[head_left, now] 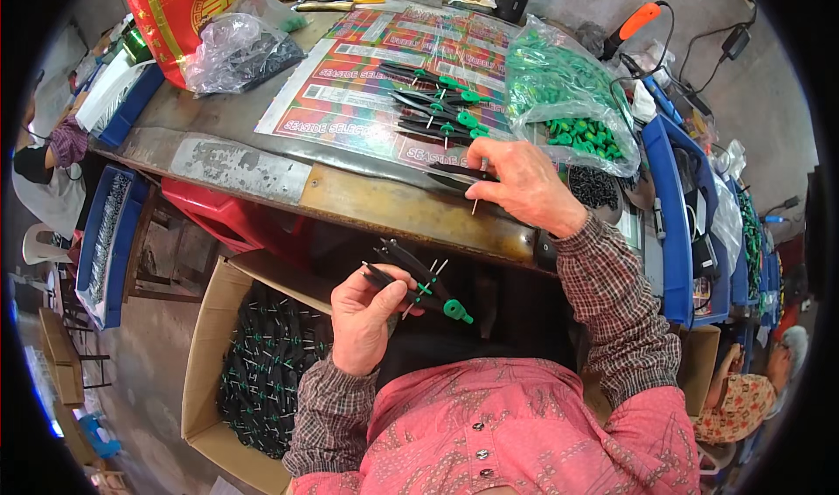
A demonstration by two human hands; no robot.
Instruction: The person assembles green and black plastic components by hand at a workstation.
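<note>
My left hand [363, 320] is closed in front of my lap. It pinches a black two-legged part [406, 261] with thin metal pins and a green round end [455, 309]. At the table's front edge my right hand [531, 185] grips a slim black piece [456, 173] between thumb and fingers, and a metal pin shows below it. Just beyond that hand, several similar black parts with green ends [437, 103] lie in a row on a printed sheet [350, 89]. The fingertips of my right hand partly hide the piece they hold.
Right of the row lies a clear bag of green pieces [559, 80], with small black parts [594, 186] beside it. A cardboard box [207, 364] of black and green parts stands at lower left. Blue bins [669, 224] flank the table [384, 205]. People sit at both sides.
</note>
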